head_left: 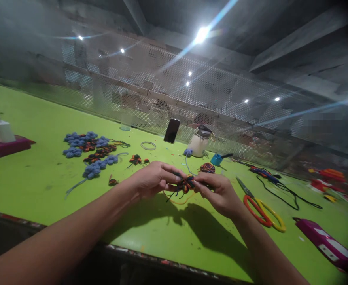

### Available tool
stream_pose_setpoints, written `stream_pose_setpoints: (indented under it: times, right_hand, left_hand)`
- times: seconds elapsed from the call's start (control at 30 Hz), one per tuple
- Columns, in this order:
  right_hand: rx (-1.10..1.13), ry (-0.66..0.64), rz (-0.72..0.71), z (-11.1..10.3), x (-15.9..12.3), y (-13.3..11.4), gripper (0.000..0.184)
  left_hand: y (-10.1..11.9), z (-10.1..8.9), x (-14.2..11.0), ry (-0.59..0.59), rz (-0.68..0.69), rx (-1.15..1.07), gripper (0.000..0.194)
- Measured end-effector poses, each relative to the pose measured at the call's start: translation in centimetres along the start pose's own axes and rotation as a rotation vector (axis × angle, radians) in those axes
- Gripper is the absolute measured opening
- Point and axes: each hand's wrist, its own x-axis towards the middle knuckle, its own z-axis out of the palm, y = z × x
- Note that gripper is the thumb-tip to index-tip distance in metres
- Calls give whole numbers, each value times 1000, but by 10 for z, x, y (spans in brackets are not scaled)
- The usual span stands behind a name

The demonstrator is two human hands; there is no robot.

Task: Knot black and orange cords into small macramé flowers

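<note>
Over the green table [37, 174], my left hand [153, 179] and my right hand [220, 192] meet on a small knotted cord flower [185, 184] in black, orange and blue. Both hands pinch it with closed fingers, left from the left side, right from the right. Loose cord ends, black and orange, hang down from the flower to the table. Part of the flower is hidden by my fingertips.
Several finished blue and orange-black cord flowers [87, 148] lie at the left. Scissors with red and yellow handles [260, 208] lie right of my hands. A phone [172, 130], a white jar [199, 143], a cord ball [207, 168], a blue cup [217, 159] and a mesh wall [191, 99] stand behind.
</note>
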Motion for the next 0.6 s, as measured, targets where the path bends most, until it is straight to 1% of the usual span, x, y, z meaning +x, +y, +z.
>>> stream_pose_setpoints:
  times: [0.23,0.37,0.5,0.6]
  right_hand:
    - [51,-22,-25,-8,-1,6,16]
    - [42,-25,-42,-13,-2,6,13]
    - [-12,-10,-78,-16,-3,4,10]
    - [-9,-1,-86,-16,-3,3,10]
  left_hand:
    - [5,-2,-3,-40,-26,29,17]
    - [6,-3,-4,-73,-37,41,15]
    - [5,-3,-4,-95,-17,85,16]
    - [5,-4,-5,-107,10,129,18]
